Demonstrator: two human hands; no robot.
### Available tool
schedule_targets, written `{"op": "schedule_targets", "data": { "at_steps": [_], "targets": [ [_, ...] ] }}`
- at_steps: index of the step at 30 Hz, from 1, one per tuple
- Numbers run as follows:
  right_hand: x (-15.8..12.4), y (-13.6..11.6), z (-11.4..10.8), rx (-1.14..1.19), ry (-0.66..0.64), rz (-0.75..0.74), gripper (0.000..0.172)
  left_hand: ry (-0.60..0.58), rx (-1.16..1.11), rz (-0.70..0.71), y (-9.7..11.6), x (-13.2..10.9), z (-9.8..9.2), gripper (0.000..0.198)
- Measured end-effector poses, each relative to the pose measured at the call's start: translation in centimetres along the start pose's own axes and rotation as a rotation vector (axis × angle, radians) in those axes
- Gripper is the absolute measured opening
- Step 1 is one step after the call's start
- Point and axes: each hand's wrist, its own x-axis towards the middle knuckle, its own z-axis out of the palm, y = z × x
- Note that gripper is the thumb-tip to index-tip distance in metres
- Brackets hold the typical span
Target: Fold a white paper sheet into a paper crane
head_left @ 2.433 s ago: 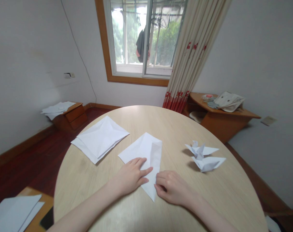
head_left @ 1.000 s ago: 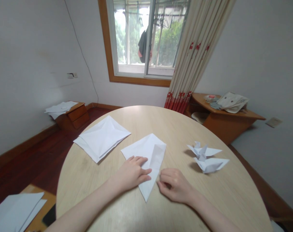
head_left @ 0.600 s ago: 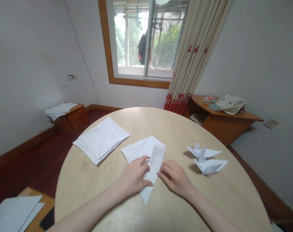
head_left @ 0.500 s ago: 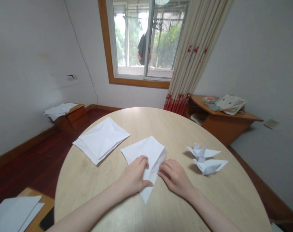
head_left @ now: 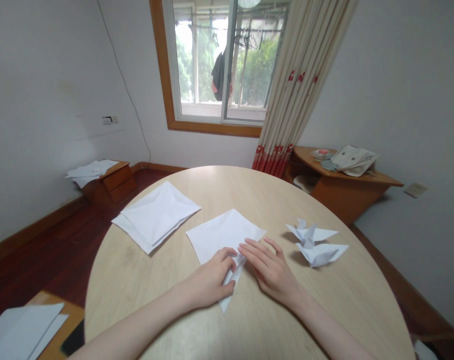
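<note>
A white sheet of folding paper (head_left: 215, 232), kite-shaped with its narrow point toward me, lies on the round table. My left hand (head_left: 214, 277) holds it down near the lower left edge, fingers curled and thumb apart on the narrow part. My right hand (head_left: 270, 267) lies along the right edge with fingers stretched out, its fingertips on the paper near my left index finger. Part of the right-hand fold is hidden under the hands. To the right sit two folded paper cranes (head_left: 317, 247), side by side and touching or nearly so.
Stacked creased paper squares (head_left: 161, 215) lie at the table's left. The round wooden table (head_left: 197, 330) has its edge all around. More white paper (head_left: 22, 327) rests on a low surface at lower left. A corner desk (head_left: 347, 195) stands behind at right.
My right hand has moved up and inward onto the paper, its fingers straightening. The right flap now spreads further out to the right. My left hand stays nearly in place.
</note>
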Motion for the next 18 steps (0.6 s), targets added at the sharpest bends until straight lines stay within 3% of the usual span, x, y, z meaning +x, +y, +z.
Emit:
{"op": "schedule_targets", "data": {
  "at_steps": [4, 8, 18],
  "targets": [
    [-0.1, 0.4, -0.3, 0.044, 0.019, -0.02, 0.042, 0.013, 0.055, 0.001, 0.5, -0.1, -0.1, 0.021],
    [-0.1, 0.9, -0.7, 0.092, -0.068, -0.023, 0.031, 0.003, 0.127, -0.011, 1.0, -0.2, -0.5, 0.019],
    [-1.1, 1.3, -0.3, 0.303, -0.341, 0.115, 0.034, -0.081, 0.225, 0.034, 0.5, -0.3, -0.4, 0.03]
  ]
}}
